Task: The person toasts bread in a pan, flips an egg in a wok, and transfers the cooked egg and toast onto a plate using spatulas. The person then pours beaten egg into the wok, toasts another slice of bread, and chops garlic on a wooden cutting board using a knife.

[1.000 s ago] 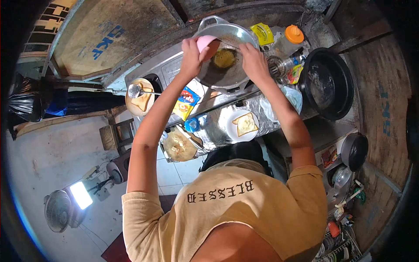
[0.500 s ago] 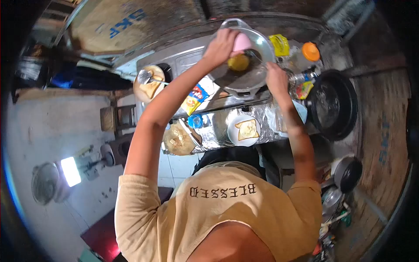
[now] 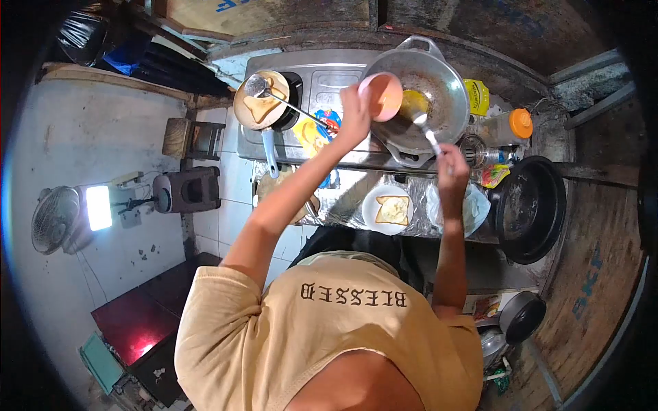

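Note:
My left hand (image 3: pixel 356 118) grips a pink cup (image 3: pixel 385 96) over the left part of a large metal pan (image 3: pixel 449 89). The cup's open side faces up toward the camera. In my right hand (image 3: pixel 453 166) is a fork (image 3: pixel 428 131), its head over the yellow mixture (image 3: pixel 414 103) in the pan. Nearer my body, a white plate (image 3: pixel 370 205) bears bread with a pale topping (image 3: pixel 394 209). On the left of the stove, a small pan (image 3: pixel 245 109) holds bread (image 3: pixel 264 107), with a long-handled utensil (image 3: pixel 256 85) resting across it.
A black basin (image 3: pixel 529 209) stands at the right, near an orange-lidded container (image 3: pixel 521 123) and a yellow packet (image 3: pixel 478 96). Blue and yellow packaging (image 3: pixel 313 135) lies on the stove (image 3: pixel 329 77). A plastic bag (image 3: pixel 474 209) is right of the plate.
The view has shifted. The pink cup has turned so its inside shows. My right hand has drawn back toward my body, and the fork now shows clearly.

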The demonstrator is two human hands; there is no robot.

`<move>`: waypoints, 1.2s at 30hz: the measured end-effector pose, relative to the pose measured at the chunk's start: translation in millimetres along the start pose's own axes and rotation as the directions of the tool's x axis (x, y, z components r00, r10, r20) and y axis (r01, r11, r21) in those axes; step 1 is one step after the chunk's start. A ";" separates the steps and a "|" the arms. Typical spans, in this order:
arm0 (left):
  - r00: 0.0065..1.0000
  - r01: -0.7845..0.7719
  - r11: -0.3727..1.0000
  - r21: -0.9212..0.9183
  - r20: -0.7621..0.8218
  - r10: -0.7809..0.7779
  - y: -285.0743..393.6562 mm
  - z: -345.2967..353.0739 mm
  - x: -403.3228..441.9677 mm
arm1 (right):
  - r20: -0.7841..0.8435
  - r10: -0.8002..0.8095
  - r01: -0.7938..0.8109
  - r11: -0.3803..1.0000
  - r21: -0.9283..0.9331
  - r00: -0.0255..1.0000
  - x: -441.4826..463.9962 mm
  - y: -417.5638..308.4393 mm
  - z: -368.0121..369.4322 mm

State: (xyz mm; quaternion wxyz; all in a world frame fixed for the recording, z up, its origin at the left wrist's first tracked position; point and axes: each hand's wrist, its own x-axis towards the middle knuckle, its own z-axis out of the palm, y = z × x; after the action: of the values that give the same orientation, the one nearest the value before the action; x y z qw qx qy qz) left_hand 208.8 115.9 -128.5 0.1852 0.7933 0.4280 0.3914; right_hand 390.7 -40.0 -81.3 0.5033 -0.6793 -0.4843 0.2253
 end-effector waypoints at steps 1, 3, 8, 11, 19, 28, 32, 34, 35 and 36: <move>0.993 0.118 0.990 -0.081 0.007 -0.117 4.6 -13.1 -22.0 | 0.033 0.047 -0.047 0.999 0.002 0.998 -18.9 -7.8 6.1; 0.958 0.286 0.937 -0.200 0.041 -0.283 14.0 -37.8 -73.5 | 0.140 0.098 -0.101 0.995 0.014 0.985 -55.8 -24.0 13.3; 0.724 0.683 0.639 -0.353 0.218 -0.654 23.3 -60.4 -229.2 | 0.474 0.407 -0.263 0.902 -0.341 0.780 -113.2 -31.3 27.5; 0.327 0.905 0.145 -0.399 0.439 -0.837 -6.2 -39.8 -308.1 | 0.503 0.336 -0.153 0.917 -0.369 0.796 -143.9 29.3 65.4; 0.075 0.768 -0.329 -0.550 0.587 -0.806 -97.9 68.0 -364.0 | 0.484 0.316 -0.067 0.884 -0.463 0.816 -135.2 166.5 183.2; 0.176 0.639 -0.307 -0.706 0.523 -0.834 -137.5 99.4 -366.1 | 0.372 0.487 -0.582 0.787 0.205 0.790 -137.2 199.7 246.1; 0.023 0.595 -0.463 -0.657 0.590 -0.807 -115.0 84.2 -343.4 | 0.372 0.441 -0.537 0.818 0.207 0.817 -144.1 191.9 267.9; 0.029 0.621 -0.486 -0.615 0.638 -0.770 -119.1 83.8 -351.6 | 0.337 0.456 -0.549 0.790 0.274 0.824 -143.6 181.9 277.7; -0.054 0.601 -0.544 -0.586 0.649 -0.759 -120.5 85.4 -354.4 | 0.340 0.450 -0.546 0.790 0.279 0.825 -140.9 177.7 281.3; -0.048 0.600 -0.537 -0.593 0.643 -0.764 -121.6 84.9 -353.4 | 0.293 0.441 -0.507 0.836 0.211 0.848 -140.1 177.8 286.9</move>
State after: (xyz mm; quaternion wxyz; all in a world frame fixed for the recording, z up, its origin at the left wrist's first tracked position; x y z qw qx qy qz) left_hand 94.5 -103.1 -421.5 0.7317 -0.0567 0.5927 0.3319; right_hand 179.5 -34.7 -379.5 0.4618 -0.6691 -0.3180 0.4877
